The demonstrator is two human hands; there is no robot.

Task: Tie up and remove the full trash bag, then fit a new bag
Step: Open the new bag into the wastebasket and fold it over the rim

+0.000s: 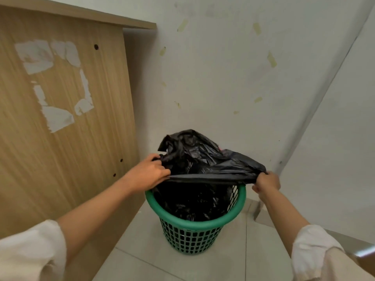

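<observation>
A green perforated plastic bin (194, 224) stands on the tiled floor in the corner. A black trash bag (203, 159) sits in it, its upper part pulled up above the rim and stretched between my hands. My left hand (149, 172) grips the bag's edge at the bin's left side. My right hand (266, 183) pinches the bag's edge at the right, just past the rim. The lower bag fills the bin's inside; its contents are hidden.
A wooden cabinet panel (60, 128) with torn paper patches stands close on the left of the bin. White walls (223, 78) meet in a corner right behind it. Pale floor tiles (146, 250) lie in front of the bin.
</observation>
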